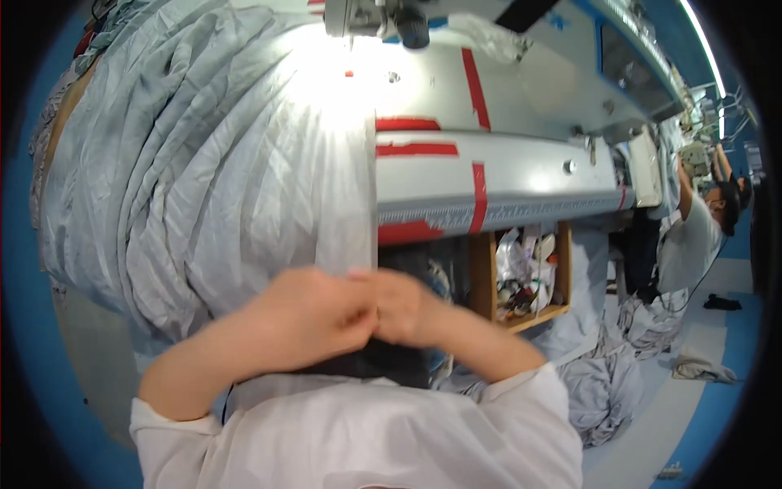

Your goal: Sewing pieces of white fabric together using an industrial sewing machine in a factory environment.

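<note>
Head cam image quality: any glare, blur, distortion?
Head view: glare washes out the grey fabric and machine bed beneath the sewing machine head; head view: left hand and right hand look motion-blurred, fingers smeared; head view: fisheye curves the light strip near the right rim, corners black.

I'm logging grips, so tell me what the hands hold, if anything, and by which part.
It cannot be told: the blurred left hand and right hand are together at the near right part of the grey cloth, hiding any grip.
</note>
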